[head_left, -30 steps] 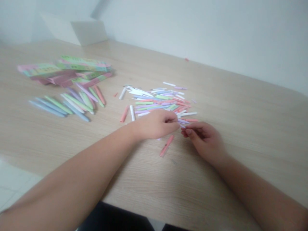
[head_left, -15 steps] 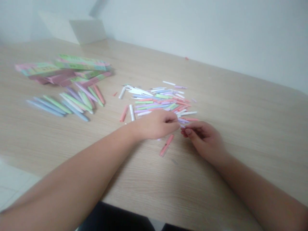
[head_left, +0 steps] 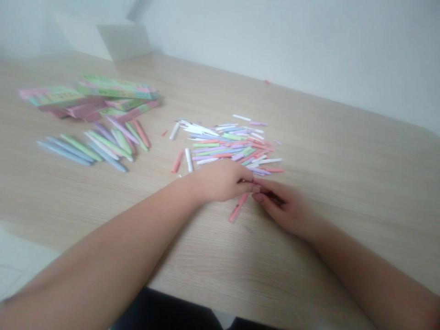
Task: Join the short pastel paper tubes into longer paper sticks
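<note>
My left hand (head_left: 225, 180) and my right hand (head_left: 283, 204) meet fingertip to fingertip at the near edge of a pile of pastel pen parts (head_left: 230, 142). Both are closed in a pinch. Whatever lies between the fingertips is too small and hidden to name. Just below them a coral-pink pen piece with a clear end (head_left: 238, 208) lies on the table. To the left of the pile a white barrel (head_left: 189, 160) and a coral barrel (head_left: 177, 161) rest side by side.
At left, several pastel pens (head_left: 117, 144) lie in a loose group. Behind them, colourful long boxes (head_left: 117, 89) are stacked. A white box-like object (head_left: 125, 42) stands at the back against the wall. The wooden table (head_left: 343, 151) has its near edge by my lap.
My right hand has moved slightly left and down, so its fingertips now touch those of my left hand. A purple bit seen between the hands earlier is hidden now.
</note>
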A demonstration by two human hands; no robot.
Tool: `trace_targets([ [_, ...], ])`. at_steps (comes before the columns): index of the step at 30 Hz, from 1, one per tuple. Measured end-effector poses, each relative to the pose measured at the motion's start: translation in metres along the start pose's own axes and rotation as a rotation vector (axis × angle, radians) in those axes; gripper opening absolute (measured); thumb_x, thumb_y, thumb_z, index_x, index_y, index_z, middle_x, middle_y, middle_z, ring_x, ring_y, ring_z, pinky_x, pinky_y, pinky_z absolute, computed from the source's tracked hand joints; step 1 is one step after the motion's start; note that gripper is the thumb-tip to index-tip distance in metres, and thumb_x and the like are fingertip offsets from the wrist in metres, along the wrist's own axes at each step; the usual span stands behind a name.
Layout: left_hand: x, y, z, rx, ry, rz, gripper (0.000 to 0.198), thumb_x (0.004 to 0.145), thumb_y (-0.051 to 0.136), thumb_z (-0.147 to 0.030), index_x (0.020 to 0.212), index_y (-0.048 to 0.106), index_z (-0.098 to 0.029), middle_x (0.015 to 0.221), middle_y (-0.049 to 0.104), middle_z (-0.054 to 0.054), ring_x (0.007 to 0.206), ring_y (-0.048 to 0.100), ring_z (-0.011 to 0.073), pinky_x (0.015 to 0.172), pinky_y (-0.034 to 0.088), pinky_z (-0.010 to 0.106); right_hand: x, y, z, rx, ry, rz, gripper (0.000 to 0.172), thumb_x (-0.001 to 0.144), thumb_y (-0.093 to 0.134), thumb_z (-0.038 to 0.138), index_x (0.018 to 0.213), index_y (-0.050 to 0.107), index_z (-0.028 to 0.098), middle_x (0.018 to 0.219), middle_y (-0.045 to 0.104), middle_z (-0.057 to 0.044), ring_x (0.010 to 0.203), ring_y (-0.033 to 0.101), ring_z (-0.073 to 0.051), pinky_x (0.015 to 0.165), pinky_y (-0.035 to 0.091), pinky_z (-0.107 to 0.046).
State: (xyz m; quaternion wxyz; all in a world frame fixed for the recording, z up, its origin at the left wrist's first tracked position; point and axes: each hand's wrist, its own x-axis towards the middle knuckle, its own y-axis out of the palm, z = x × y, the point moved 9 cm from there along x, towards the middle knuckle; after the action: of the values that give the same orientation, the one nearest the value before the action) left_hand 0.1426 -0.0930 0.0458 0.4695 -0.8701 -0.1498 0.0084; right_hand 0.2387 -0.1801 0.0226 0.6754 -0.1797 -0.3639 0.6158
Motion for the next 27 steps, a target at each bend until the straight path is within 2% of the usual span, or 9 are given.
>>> trace_targets([
  [3, 0.001, 0.000, 0.003, -0.019, -0.033, 0.008, 0.036, 0.094, 0.052, -0.049, 0.083, 0.073, -0.021, 0.071, 0.066, 0.001, 0.065, 0.054, 0.0154, 0.062, 0.032, 0.029, 0.002, -0.001, 0.003, 0.013, 0.005, -0.015, 0.036, 0.095, 0.063, 0.027, 0.131, 0.067, 0.030, 0.122, 0.074, -0.004, 0.106, 0.071, -0.024, 0.093, 0.057, -0.041],
  [6, 0.000, -0.008, 0.008, -0.069, -0.082, -0.064, 0.045, 0.095, 0.048, -0.056, 0.076, 0.066, -0.019, 0.066, 0.061, 0.000, 0.063, 0.051, 0.0145, 0.060, 0.031, 0.029, -0.001, -0.014, -0.001, 0.174, 0.101, -0.066, 0.029, 0.094, 0.065, 0.028, 0.124, 0.066, 0.028, 0.091, 0.077, -0.002, 0.077, 0.072, -0.018, 0.067, 0.059, -0.030],
  [7, 0.000, -0.012, 0.010, -0.098, -0.106, -0.100, 0.046, 0.096, 0.046, -0.055, 0.075, 0.063, -0.019, 0.066, 0.059, 0.000, 0.063, 0.051, 0.0142, 0.059, 0.030, 0.029, -0.003, -0.015, -0.002, 0.282, 0.150, -0.027, 0.027, 0.094, 0.066, 0.028, 0.121, 0.064, 0.027, 0.081, 0.075, 0.000, 0.070, 0.071, -0.016, 0.061, 0.058, -0.027],
  [9, -0.002, -0.020, 0.017, -0.164, -0.168, -0.172, 0.043, 0.097, 0.045, -0.052, 0.073, 0.059, -0.019, 0.065, 0.056, -0.001, 0.063, 0.050, 0.0136, 0.059, 0.031, 0.028, -0.014, 0.000, 0.003, 0.550, 0.281, 0.243, 0.021, 0.093, 0.068, 0.029, 0.113, 0.063, 0.026, 0.074, 0.073, 0.002, 0.064, 0.072, -0.016, 0.057, 0.058, -0.026],
  [12, -0.002, -0.025, 0.025, -0.273, -0.235, -0.229, 0.033, 0.094, 0.050, -0.044, 0.075, 0.059, -0.018, 0.068, 0.055, -0.001, 0.065, 0.050, 0.0132, 0.059, 0.034, 0.027, -0.053, 0.035, 0.029, 0.848, 0.494, 0.821, 0.017, 0.090, 0.072, 0.028, 0.105, 0.064, 0.023, 0.082, 0.076, -0.002, 0.073, 0.077, -0.020, 0.062, 0.062, -0.030],
  [14, 0.000, -0.025, 0.027, -0.356, -0.252, -0.239, 0.026, 0.091, 0.053, -0.039, 0.080, 0.063, -0.018, 0.072, 0.058, -0.001, 0.068, 0.051, 0.0131, 0.060, 0.036, 0.027, -0.060, 0.044, 0.037, 0.897, 0.522, 0.889, 0.018, 0.090, 0.072, 0.027, 0.106, 0.064, 0.023, 0.086, 0.077, -0.002, 0.079, 0.078, -0.020, 0.069, 0.062, -0.032],
  [16, 0.002, -0.022, 0.031, -0.451, -0.276, -0.242, 0.021, 0.089, 0.056, -0.035, 0.087, 0.067, -0.017, 0.075, 0.061, 0.000, 0.068, 0.053, 0.0128, 0.060, 0.038, 0.026, -0.045, 0.048, 0.033, 0.851, 0.449, 0.708, 0.019, 0.092, 0.070, 0.028, 0.108, 0.064, 0.024, 0.086, 0.076, -0.002, 0.080, 0.077, -0.018, 0.073, 0.062, -0.032],
  [21, 0.002, -0.013, 0.046, -0.730, -0.335, -0.271, 0.023, 0.085, 0.062, -0.026, 0.105, 0.069, -0.017, 0.081, 0.066, 0.002, 0.069, 0.057, 0.0111, 0.061, 0.043, 0.024, -0.009, 0.022, 0.009, 0.591, 0.265, 0.002, 0.024, 0.094, 0.069, 0.034, 0.114, 0.060, 0.027, 0.089, 0.078, -0.002, 0.083, 0.077, -0.017, 0.077, 0.063, -0.031],
  [27, 0.003, -0.008, 0.042, -0.790, -0.294, -0.232, 0.028, 0.081, 0.068, -0.021, 0.109, 0.067, -0.018, 0.100, 0.072, 0.005, 0.084, 0.065, 0.0130, 0.072, 0.050, 0.025, -0.010, -0.008, -0.001, 0.485, 0.262, -0.294, 0.027, 0.089, 0.075, 0.040, 0.106, 0.057, 0.029, 0.089, 0.080, -0.003, 0.083, 0.079, -0.022, 0.074, 0.066, -0.036],
])
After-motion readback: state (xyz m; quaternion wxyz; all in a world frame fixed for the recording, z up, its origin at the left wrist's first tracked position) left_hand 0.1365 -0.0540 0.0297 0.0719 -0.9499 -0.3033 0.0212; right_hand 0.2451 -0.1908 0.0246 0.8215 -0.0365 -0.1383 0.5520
